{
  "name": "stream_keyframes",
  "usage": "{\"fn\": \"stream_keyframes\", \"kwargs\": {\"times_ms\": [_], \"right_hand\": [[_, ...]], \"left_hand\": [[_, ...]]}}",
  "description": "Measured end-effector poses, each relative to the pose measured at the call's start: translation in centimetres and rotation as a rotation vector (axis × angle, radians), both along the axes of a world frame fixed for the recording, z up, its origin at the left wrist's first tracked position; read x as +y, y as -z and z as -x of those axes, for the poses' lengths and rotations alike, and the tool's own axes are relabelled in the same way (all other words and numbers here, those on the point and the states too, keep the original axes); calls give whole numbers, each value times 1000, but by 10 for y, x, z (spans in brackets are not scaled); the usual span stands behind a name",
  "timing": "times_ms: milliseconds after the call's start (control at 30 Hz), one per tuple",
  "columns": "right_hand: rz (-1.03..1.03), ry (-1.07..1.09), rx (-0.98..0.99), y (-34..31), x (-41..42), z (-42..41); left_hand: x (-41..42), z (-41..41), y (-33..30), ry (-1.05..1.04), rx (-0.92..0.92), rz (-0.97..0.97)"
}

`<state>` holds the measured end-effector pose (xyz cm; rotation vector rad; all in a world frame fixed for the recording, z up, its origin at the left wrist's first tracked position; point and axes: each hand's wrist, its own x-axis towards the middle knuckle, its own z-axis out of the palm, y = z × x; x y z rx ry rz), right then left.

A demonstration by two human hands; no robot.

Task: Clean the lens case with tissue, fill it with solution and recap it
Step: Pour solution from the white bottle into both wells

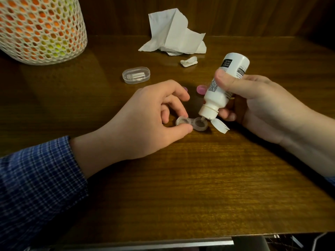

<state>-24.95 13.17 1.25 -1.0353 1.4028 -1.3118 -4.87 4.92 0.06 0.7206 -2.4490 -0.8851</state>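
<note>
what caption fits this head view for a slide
Right hand tips solution bottle over lens case pinched by left hand.

Bottle (224,82) labels — print and code — too blurred to read.

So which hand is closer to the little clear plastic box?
Left. The left hand sits just in front of the small clear plastic box; the right hand, gripping the white bottle, is farther off to its right.

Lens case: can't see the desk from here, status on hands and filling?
Left hand pinches lens case at its left well. Right hand holds solution bottle tipped, nozzle over right well. Pink caps off, behind. Nothing blocking.
</note>
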Motion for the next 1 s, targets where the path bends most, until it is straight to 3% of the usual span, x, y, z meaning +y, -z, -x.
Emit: {"fn": "stream_keyframes", "kwargs": {"times_ms": [133,433,700,1000], "right_hand": [[-15,5,-4,1,0,1],[-94,112,-231,-5,-5,6],[-37,29,-69,0,-3,2],[1,34,-22,-1,-2,-3]], "left_hand": [[0,0,0,-5,4,1],[0,0,0,-15,23,6],[0,0,0,-11,19,-3],[-1,0,1,-16,17,1]]}}
